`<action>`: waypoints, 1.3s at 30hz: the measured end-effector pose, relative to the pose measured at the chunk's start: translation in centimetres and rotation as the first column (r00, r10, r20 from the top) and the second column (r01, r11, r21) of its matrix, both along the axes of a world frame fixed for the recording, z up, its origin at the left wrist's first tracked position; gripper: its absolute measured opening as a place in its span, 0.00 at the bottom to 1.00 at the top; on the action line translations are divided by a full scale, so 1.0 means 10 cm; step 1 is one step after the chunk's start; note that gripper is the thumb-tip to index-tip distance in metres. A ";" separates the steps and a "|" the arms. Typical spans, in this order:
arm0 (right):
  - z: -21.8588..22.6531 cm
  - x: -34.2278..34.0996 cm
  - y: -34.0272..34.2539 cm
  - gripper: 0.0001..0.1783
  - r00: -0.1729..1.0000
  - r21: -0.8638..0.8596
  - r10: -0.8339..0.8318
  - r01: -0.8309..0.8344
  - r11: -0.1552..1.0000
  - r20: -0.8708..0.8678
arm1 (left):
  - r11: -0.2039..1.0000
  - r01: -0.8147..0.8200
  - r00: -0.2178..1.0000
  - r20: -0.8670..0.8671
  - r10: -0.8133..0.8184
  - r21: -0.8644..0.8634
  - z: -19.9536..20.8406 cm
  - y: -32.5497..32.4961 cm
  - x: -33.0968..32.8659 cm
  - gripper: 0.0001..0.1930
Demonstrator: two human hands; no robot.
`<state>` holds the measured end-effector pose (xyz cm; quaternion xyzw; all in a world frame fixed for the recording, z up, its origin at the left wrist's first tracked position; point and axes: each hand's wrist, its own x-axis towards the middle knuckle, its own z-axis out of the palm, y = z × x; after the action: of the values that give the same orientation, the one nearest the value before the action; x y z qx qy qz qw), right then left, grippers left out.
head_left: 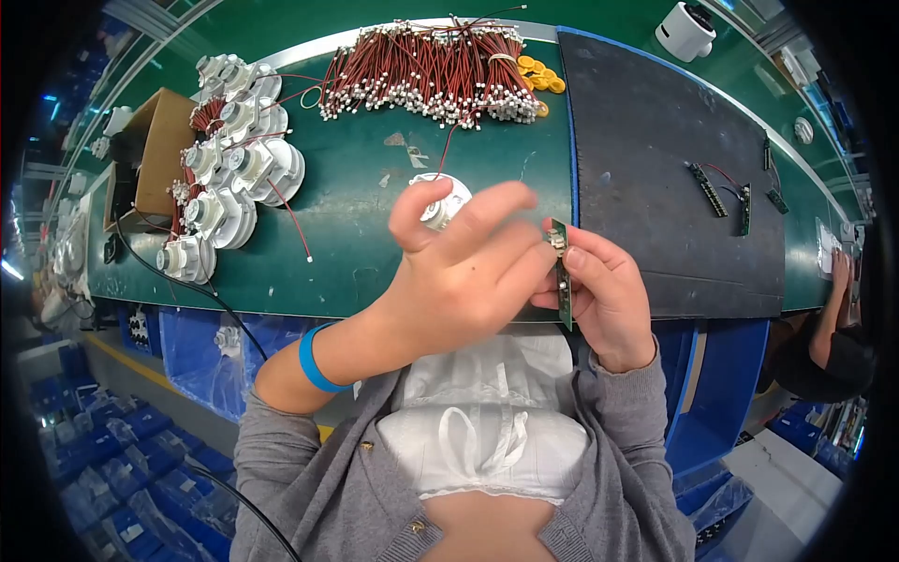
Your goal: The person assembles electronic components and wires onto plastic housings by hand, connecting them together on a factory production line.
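A narrow green circuit board (565, 304) stands on end in front of me, with my right hand (607, 295) pinching it between thumb and fingers. Small white connectors show near its upper end. My left hand (473, 267), a blue band on its wrist, reaches across to that upper end. Two of its fingers are raised and slightly blurred; the others close at the connectors, and whatever they pinch is hidden. Behind the left hand lies a white round part (453, 201), partly covered, with a red wire leading from it.
Several white round units (229, 211) with wires line the left, beside a cardboard box (161, 159). A bundle of red-black cables (421, 75) and yellow round pieces (543, 77) lie at the back. A black mat (655, 187) carries more circuit boards (709, 190). A person's arm (829, 314) is far right.
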<state>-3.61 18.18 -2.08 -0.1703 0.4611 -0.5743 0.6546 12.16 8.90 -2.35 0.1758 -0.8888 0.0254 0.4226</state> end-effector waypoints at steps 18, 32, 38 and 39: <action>0.08 -0.10 -0.01 0.19 0.963 -0.120 -0.024 -0.009 0.993 -0.269 | 0.376 -0.154 0.976 0.201 -0.089 0.914 0.12 -1.12 -0.08 0.26; 0.04 -0.12 -0.09 0.21 0.905 -0.370 -0.141 -0.020 0.929 -0.401 | 0.507 0.194 0.970 -0.085 -0.229 0.840 0.41 -0.69 -0.05 0.08; 0.00 -0.04 -0.08 0.21 0.896 -0.424 -0.167 -0.025 0.905 -0.411 | 0.879 0.335 0.937 -0.028 -0.347 0.340 0.40 -0.51 0.09 0.12; -0.01 -0.04 -0.08 0.21 0.900 -0.439 -0.169 -0.027 0.898 -0.401 | 0.878 0.336 0.937 -0.028 -0.347 0.341 0.39 -0.51 0.08 0.12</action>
<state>-4.02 17.40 -2.21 -0.4166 0.4603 -0.6346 0.4602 12.99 3.84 1.55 0.0864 -0.9036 -0.2007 0.3684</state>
